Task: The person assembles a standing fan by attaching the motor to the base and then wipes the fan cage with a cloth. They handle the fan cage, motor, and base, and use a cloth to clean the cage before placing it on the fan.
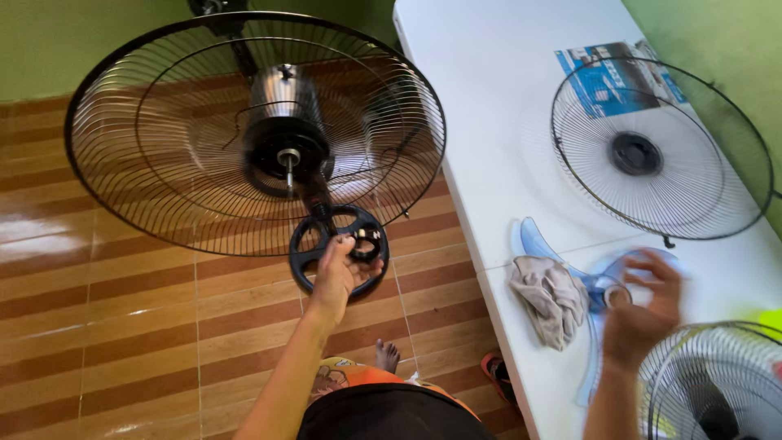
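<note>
A black standing fan without its front cover stands on the floor. Its rear wire guard [163, 163] rings the motor and bare shaft [287, 156]. My left hand [336, 273] is curled around the fan's upright stem just under the guard, above the round black base [309, 244]. On the white table [481, 122] lies a translucent blue fan blade [538, 240]. My right hand [643, 305], blurred, grips the blade at its hub. A crumpled grey cloth [550, 297] rests on the blade just left of that hand.
A black front wire guard [660, 147] lies on the table over a blue leaflet [607, 77]. Another wire guard [717, 383] sits at the bottom right beside something yellow-green [770, 319]. The floor is striped brown tile [122, 310]. My bare toes [387, 354] and a sandal [497, 375] show below.
</note>
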